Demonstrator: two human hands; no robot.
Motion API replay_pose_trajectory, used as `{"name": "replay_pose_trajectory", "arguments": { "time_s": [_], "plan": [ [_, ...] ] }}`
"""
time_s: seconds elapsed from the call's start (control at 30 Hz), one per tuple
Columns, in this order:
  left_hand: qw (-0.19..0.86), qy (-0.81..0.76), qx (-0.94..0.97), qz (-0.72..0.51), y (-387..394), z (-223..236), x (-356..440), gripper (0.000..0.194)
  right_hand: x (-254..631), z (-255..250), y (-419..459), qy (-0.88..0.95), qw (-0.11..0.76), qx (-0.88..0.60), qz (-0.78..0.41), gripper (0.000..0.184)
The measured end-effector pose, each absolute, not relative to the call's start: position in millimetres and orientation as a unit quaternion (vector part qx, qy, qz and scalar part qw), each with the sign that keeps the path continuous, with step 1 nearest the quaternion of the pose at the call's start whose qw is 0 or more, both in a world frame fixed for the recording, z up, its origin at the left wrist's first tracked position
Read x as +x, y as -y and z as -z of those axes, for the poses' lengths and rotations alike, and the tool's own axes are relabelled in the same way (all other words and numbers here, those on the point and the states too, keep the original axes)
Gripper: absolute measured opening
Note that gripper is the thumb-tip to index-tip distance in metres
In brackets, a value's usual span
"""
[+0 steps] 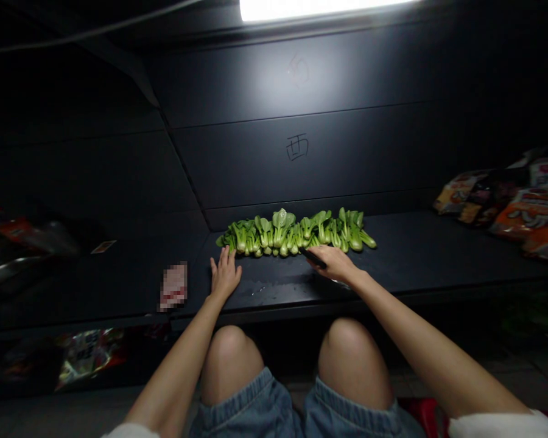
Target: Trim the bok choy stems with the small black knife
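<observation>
A row of green bok choy (283, 234) lies along the dark shelf (274, 283), leaves toward the back panel and pale stem ends toward me. At the row's left end is my left hand (224, 277), open with its fingers spread, the fingertips close to the nearest stems. My right hand (335, 264) is closed around a slim black object (312, 258), whose front end points left toward the bok choy stems. Under that hand a clear, shiny edge shows; the rest is hidden, so its kind cannot be made out. Water drops (261, 291) dot the shelf between the hands.
Orange snack bags (530, 213) stand at the right. A blurred pack (173, 286) and a small card (103, 247) lie at the left. More packaged goods (89, 353) sit on a lower level. A lamp (324, 8) shines above the back panel.
</observation>
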State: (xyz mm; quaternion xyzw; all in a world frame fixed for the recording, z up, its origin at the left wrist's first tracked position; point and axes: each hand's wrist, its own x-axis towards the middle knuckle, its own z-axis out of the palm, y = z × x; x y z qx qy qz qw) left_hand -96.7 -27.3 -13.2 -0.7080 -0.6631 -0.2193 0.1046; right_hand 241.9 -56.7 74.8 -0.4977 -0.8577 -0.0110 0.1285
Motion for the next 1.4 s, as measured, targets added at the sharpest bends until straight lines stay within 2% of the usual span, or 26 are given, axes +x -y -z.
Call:
{"name": "replay_pose_trajectory", "arguments": {
  "time_s": [0.13,0.3,0.4,0.63,1.1,1.4],
  "plan": [
    [0.084,0.655,-0.72,0.213,30.2,14.6,-77.1,0.063,239.5,-76.5,58.9,0.859,0.112,-0.499,0.014,0.031],
    [0.08,0.668,-0.702,0.234,31.7,20.6,-44.6,0.095,239.6,-76.4,59.0,0.858,0.118,-0.5,0.007,0.03],
    [0.084,0.653,-0.714,0.238,32.3,22.0,-25.1,0.102,240.1,-75.6,58.3,0.856,0.123,-0.501,0.01,0.03],
    [0.05,0.623,-0.746,0.23,30.6,22.3,0.4,0.086,240.1,-74.9,58.3,0.856,0.103,-0.506,0.023,0.033],
    [0.041,0.614,-0.753,0.232,28.6,20.1,21.1,0.07,244.7,-75.0,55.9,0.839,0.137,-0.525,0.025,0.029],
    [0.062,0.63,-0.749,0.195,32.0,15.0,21.1,0.067,268.3,-65.3,52.9,0.849,0.198,-0.49,0.021,0.03]
  ]
}}
